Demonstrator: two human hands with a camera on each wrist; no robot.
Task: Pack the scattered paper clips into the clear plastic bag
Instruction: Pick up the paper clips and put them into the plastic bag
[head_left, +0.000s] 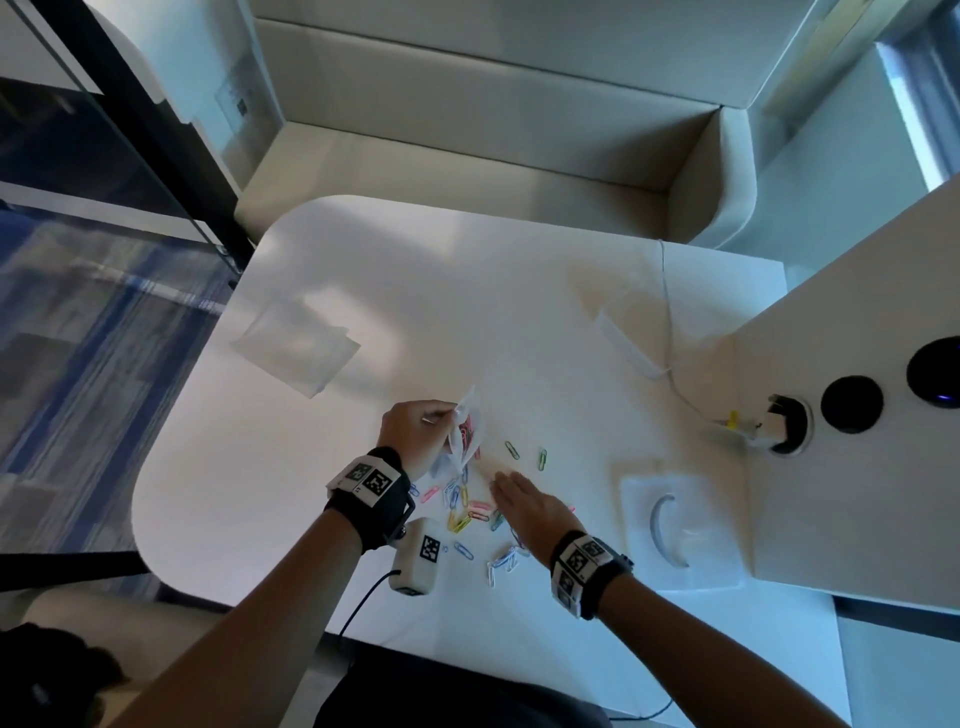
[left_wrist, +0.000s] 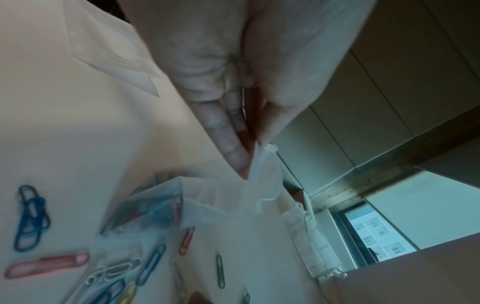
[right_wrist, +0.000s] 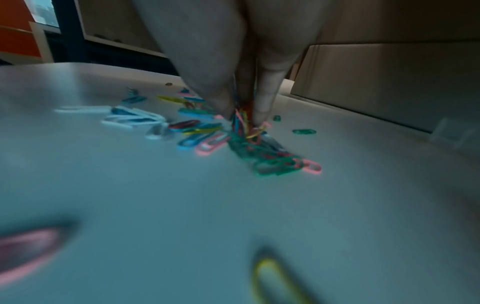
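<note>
Pinching a bunch of clips (right_wrist: 246, 123) between thumb and fingertips (right_wrist: 262, 107), the right hand (head_left: 524, 506) sits low on the table (head_left: 311, 467), right over the thickest part of the scatter. The head view shows only the back of that hand; the curl round the clips shows in the wrist view. More loose clips (head_left: 462, 519) lie between the two hands and just near-side of the right wrist; two green ones (head_left: 524, 454) lie just beyond the right fingertips.

The left hand (head_left: 415, 431) is up and to the left of the right, close by. It pinches the top edge of the bag (head_left: 465, 434) between thumb and finger (left_wrist: 233, 152). The bag hangs down from that pinch, long axis roughly upright, lower end at the table with some clips already inside. The mouth looks to face the right hand, though how wide it gapes I cannot tell. So the load probably goes a short way up and left, with the right hand doing the travel.

Farther left of the left hand lies a flat clear sheet (head_left: 296, 348). Right of the right hand sits a white tray (head_left: 680, 525), beyond it a cable (head_left: 670, 332). A pale bench (head_left: 493, 156) runs across the far side.
</note>
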